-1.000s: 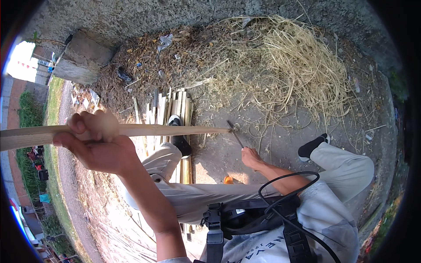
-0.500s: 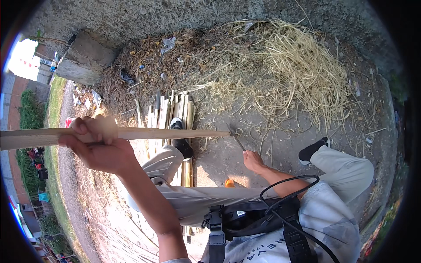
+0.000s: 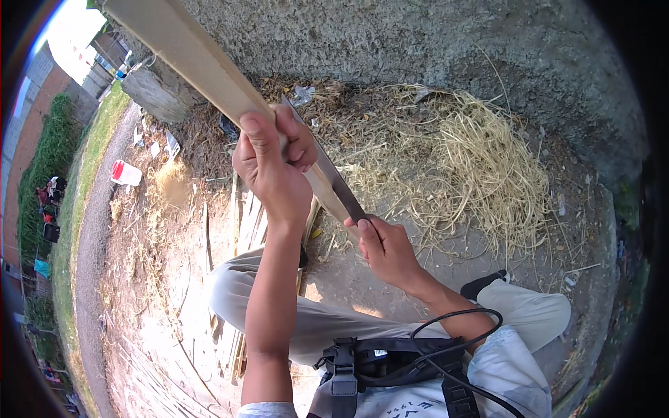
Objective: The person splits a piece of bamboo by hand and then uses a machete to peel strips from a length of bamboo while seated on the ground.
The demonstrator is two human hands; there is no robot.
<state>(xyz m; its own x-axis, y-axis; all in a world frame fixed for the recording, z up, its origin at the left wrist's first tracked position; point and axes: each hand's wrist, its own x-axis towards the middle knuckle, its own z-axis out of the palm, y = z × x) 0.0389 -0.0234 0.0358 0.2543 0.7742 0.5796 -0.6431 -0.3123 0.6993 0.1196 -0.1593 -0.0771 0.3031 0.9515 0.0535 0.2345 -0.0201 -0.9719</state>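
My left hand (image 3: 275,164) is wrapped round a long, pale bamboo strip (image 3: 202,59), thumb laid along it. The strip slants from the top left, above the wall's foot, down to my right hand (image 3: 383,251). That hand is closed on a knife (image 3: 339,182) with a long, dark, narrow blade; its handle is hidden in my fingers. The blade lies alongside the strip's lower part, pointing up and away past my left hand. Whether my right fingers also hold the strip's lower end I cannot tell.
A heap of curled, pale shavings (image 3: 488,167) lies on the ground at right, before a rough grey wall (image 3: 390,42). More bamboo strips (image 3: 251,223) lie beside my left leg. A concrete block (image 3: 157,94) and a red-and-white container (image 3: 126,173) stand at left.
The bamboo strip has swung from level to a steep slant, its far end now up at the top left. My right hand has risen with the knife, bringing the blade alongside the strip.
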